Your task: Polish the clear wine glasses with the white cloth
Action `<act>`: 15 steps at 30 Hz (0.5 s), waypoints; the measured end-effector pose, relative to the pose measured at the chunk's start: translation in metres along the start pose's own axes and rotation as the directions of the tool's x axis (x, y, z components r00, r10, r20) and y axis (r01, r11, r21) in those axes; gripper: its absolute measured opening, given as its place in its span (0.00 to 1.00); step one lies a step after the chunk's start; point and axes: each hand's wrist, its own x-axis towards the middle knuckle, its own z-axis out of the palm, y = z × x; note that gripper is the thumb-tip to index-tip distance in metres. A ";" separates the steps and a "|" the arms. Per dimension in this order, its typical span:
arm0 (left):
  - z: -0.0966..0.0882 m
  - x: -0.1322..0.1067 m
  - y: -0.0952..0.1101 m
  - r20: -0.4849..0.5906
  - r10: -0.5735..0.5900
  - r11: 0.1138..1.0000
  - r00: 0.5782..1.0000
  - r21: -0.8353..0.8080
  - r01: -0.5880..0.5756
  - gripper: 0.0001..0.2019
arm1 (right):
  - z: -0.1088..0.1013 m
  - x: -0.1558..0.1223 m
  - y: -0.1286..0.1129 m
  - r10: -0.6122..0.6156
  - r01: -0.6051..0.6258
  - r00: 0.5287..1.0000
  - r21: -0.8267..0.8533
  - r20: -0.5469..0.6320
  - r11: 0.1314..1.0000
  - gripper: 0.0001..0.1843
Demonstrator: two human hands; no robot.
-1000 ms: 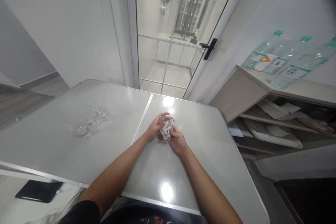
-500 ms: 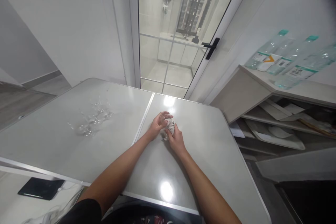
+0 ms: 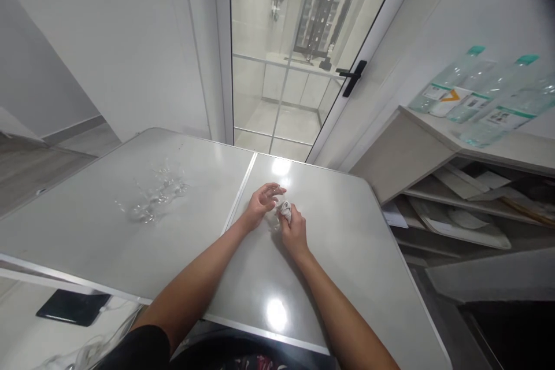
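Note:
My left hand (image 3: 261,203) curls its fingers around a clear, see-through glass (image 3: 273,219), whose lower part shows faintly below the hand. Its exact shape is hard to make out. Bunched in my right hand (image 3: 295,232) is a crumpled white cloth (image 3: 285,210), close to the glass's right side. Whether cloth and glass touch I cannot tell. Both hands are just above the right half of the pale grey table (image 3: 347,243). On the left half lie several clear glassware pieces (image 3: 150,208) in a loose cluster, their outlines blurred by glare.
A raised metal strip (image 3: 240,191) crosses the table left of my hands. At the right, a shelf unit (image 3: 416,150) holds several plastic bottles (image 3: 485,121) on top. Beyond the table is a glass door (image 3: 277,98). A dark tablet (image 3: 73,306) lies on a lower surface at left.
My right hand has moved slightly right with the cloth, which now sits apart from my left fingers and more bunched. My left hand stays around the glass. The view has shifted slightly.

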 end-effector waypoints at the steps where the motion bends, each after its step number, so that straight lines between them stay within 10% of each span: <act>1: -0.001 0.000 0.000 0.002 -0.007 1.000 1.000 -0.004 0.007 0.31 | 0.000 0.001 0.001 0.047 -0.052 0.998 0.092 0.051 0.994 0.16; 7: -0.004 -0.003 0.001 0.032 -0.042 0.996 0.999 -0.072 0.044 0.34 | 0.007 0.005 0.006 0.188 -0.383 0.895 0.479 0.405 0.790 0.20; 11: -0.003 -0.003 0.005 0.039 -0.002 1.000 0.999 -0.031 0.003 0.33 | -0.002 0.003 0.001 0.028 -0.048 0.994 0.191 0.105 0.980 0.13; 15: 0.000 -0.001 0.006 0.003 0.027 1.000 1.000 -0.012 -0.027 0.34 | -0.019 0.004 -0.002 -0.090 0.086 0.981 -0.033 -0.174 0.996 0.16</act>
